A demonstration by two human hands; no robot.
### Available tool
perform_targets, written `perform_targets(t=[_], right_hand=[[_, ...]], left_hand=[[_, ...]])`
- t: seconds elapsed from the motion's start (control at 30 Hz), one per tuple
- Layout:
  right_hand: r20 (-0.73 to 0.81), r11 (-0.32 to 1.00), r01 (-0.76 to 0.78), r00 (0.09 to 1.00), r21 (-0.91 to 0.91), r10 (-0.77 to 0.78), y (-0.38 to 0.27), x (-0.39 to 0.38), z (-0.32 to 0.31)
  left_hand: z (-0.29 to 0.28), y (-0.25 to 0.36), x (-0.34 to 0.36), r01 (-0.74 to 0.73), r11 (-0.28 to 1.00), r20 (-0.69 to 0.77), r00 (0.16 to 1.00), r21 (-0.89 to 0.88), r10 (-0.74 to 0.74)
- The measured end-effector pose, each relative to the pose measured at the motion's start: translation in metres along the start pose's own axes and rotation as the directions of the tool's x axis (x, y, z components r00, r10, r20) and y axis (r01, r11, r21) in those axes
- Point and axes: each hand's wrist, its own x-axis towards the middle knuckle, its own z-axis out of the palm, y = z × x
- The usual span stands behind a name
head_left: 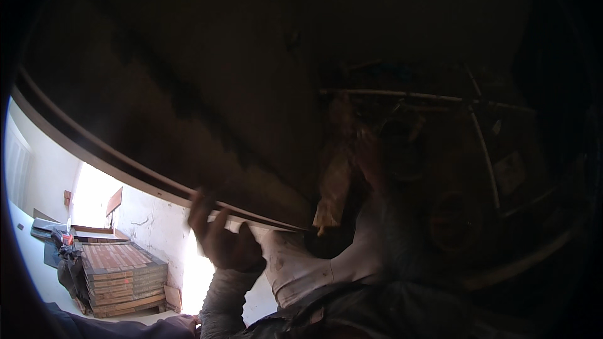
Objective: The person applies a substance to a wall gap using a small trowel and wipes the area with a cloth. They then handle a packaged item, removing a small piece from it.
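Note:
A large dark panel (pixel 207 107), like a door, slants across the view, with a pale strip along its lower edge. My left hand (pixel 226 238) is raised at that edge, its fingers apart and slightly bent, the fingertips at the strip. In deep shadow behind the panel, my right hand (pixel 369 157) reaches forward; its fingers are too dark to make out. Beside it is a pale yellowish piece (pixel 331 198), narrow and upright, whose kind I cannot tell. Whether the right hand touches it is unclear.
Thin pale rods (pixel 408 95) cross the dark space at right, above a dim round shape (pixel 455 220). At lower left, in bright light, stands a stack of reddish-brown panels (pixel 122 273), with dark bags (pixel 72 270) beside it. Dark blue cloth (pixel 119 326) shows at the bottom.

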Motion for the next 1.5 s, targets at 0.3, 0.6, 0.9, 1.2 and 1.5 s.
perform_targets(t=[0.3,0.6,0.9,1.2,1.5], right_hand=[[0.007,0.638,0.115,0.986,-0.761,-0.169,-0.079,0.268,0.074],[0.053,0.526,0.148,0.98,-0.838,-0.191,0.05,0.512,0.068],[0.034,0.448,0.034,0.999,-0.893,-0.006,0.179,0.58,0.046],[0.418,-0.207,0.405,0.908,-0.89,-0.023,0.159,0.451,0.111],[0.243,0.341,0.198,0.965,-0.919,0.093,0.044,0.316,0.1]], left_hand=[[0.002,-0.055,0.044,0.053,0.904,-0.264,0.962,0.425,0.068],[-0.002,-0.05,0.045,0.056,0.816,-0.206,0.975,0.576,0.079],[0.004,-0.054,0.039,0.07,0.789,-0.19,0.98,0.61,0.06],[-0.005,-0.056,0.046,0.066,0.793,-0.17,0.984,0.606,0.048],[0.009,-0.065,0.053,0.06,0.878,-0.267,0.961,0.476,0.079]])
